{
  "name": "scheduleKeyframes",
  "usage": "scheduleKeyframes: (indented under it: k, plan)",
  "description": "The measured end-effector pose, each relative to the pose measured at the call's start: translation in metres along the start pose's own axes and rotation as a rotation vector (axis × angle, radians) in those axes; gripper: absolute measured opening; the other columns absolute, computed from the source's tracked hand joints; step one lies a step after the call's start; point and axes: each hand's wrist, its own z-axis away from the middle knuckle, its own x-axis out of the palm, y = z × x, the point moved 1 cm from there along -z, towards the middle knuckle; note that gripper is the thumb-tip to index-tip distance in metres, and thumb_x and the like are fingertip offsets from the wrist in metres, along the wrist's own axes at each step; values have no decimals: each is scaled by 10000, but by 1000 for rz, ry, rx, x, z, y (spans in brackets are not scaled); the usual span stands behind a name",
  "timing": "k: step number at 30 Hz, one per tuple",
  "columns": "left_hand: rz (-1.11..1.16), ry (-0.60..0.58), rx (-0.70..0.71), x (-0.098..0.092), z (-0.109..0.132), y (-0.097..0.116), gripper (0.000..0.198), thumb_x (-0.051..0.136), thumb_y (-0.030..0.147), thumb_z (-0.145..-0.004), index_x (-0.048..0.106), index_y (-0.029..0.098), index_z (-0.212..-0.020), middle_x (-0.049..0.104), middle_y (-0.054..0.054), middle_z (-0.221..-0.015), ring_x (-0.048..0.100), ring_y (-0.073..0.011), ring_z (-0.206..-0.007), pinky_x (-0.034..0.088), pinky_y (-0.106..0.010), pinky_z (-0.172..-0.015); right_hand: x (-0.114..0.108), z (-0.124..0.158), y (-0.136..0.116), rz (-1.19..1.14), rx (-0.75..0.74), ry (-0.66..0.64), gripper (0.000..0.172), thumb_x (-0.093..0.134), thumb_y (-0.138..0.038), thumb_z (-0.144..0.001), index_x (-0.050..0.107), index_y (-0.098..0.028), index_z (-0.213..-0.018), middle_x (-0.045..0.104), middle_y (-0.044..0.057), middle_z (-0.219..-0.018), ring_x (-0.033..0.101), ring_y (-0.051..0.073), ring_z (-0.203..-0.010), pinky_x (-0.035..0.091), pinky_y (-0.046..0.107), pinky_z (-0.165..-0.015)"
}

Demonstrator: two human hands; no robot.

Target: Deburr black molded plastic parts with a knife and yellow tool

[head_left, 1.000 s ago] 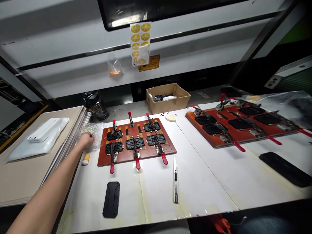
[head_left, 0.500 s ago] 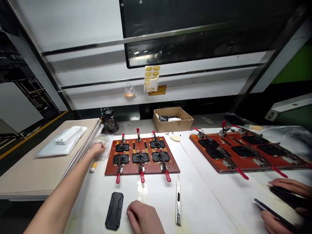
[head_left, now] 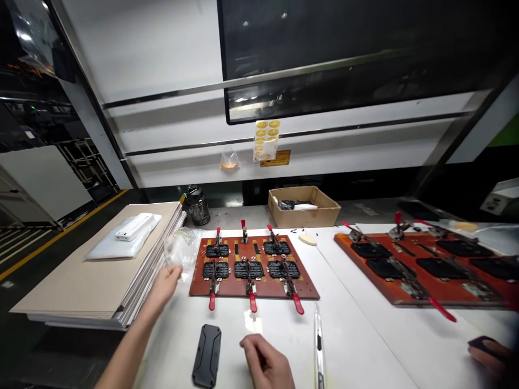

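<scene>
My left hand (head_left: pixel 166 285) is closed, thumb and fingers together, just in front of a clear plastic bag (head_left: pixel 181 246). What it pinches, if anything, is hidden. My right hand (head_left: pixel 268 363) rests closed above the near table, its fingertips pressed together; I cannot make out anything in them. Between the hands lies a flat black case (head_left: pixel 206 355) with cut corners. A silver utility knife (head_left: pixel 319 346) lies to the right of my right hand. Beyond them sits a red-brown fixture board (head_left: pixel 259 289) with several black ribbed parts (head_left: pixel 249 269) under red-handled toggle clamps (head_left: pixel 253 302).
Stacked cardboard sheets (head_left: pixel 77 270) at left carry a white device (head_left: pixel 133 227) on plastic bags. Behind the board stand a dark jar (head_left: pixel 198 206) and an open carton (head_left: pixel 304 218). A second fixture board (head_left: pixel 399 294) is at right, near another person's hand (head_left: pixel 488 356).
My left hand has drawn back from the plastic bag toward me. The yellow-and-white cylinder near it no longer shows. My right hand stays closed near the black case. The view has shifted left.
</scene>
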Motion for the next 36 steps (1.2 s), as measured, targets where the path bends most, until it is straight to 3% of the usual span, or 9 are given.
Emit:
scheduleKeyframes:
  k: [3,6,10,14,18,23,29,34,36]
  plan:
    - [163,-96,6,17,60,-10,420,485,488,-922,365,223,-620,317,63,-567,323,-109,-516,279,-247,-509,10,-18,-42,-52,-57,3,278,492,-436,-996,663,-218,-1024,685,51,-931,637,192,-826,495,260,-760]
    - [298,-149,-16,27,101,-13,436,538,567,-866,395,219,-646,333,62,-584,308,-107,-530,268,-238,-507,31,-41,-65,-121,97,-193,573,639,-453,-901,502,-197,-1395,648,118,-1236,627,252,-1091,495,337,-917]
    - [423,-118,-106,25,131,-19,460,513,626,-869,407,223,-674,314,76,-562,279,-99,-491,259,-225,-472,56,-45,-61,-333,267,-577,270,607,-373,-900,683,-152,-1035,729,60,-841,680,184,-723,517,264,-670]
    - [480,-153,-64,25,150,-25,434,577,628,-871,552,196,-837,498,23,-704,475,-127,-613,419,-225,-571,63,-30,-54,-347,294,-443,222,531,-355,-950,617,-177,-850,686,15,-729,619,130,-619,449,209,-579]
    - [526,-326,-8,24,159,-29,349,721,509,-818,572,207,-909,606,-13,-815,611,-178,-752,509,-268,-704,55,-17,-61,-182,257,-417,328,467,-404,-995,543,-205,-745,630,-28,-633,609,122,-558,406,204,-543]
    - [185,1,-30,11,167,-37,217,688,381,-803,542,221,-792,531,30,-697,532,-135,-599,433,-212,-570,46,-7,-69,226,206,-268,160,540,-179,-889,532,-196,-730,641,47,-787,623,219,-800,375,285,-700]
    - [-105,-31,95,22,197,-48,21,531,234,-767,546,244,-778,383,67,-605,388,-122,-528,365,-207,-555,52,-23,-68,239,136,-440,118,586,-227,-904,612,-239,-1018,691,-18,-866,665,174,-819,418,244,-685]
    - [-142,41,-134,-6,187,-79,134,515,300,-790,592,236,-879,446,57,-615,474,-151,-559,389,-224,-581,51,-28,-58,442,101,-528,728,816,-367,-755,515,-263,-1410,521,98,-1459,698,291,-1000,479,325,-768]
    - [-167,6,-137,-10,177,-83,211,496,329,-829,631,227,-954,481,47,-619,503,-168,-568,389,-238,-585,55,-26,-55,607,129,-532,855,817,-347,-751,427,-213,-1499,456,160,-1503,716,314,-931,483,344,-701]
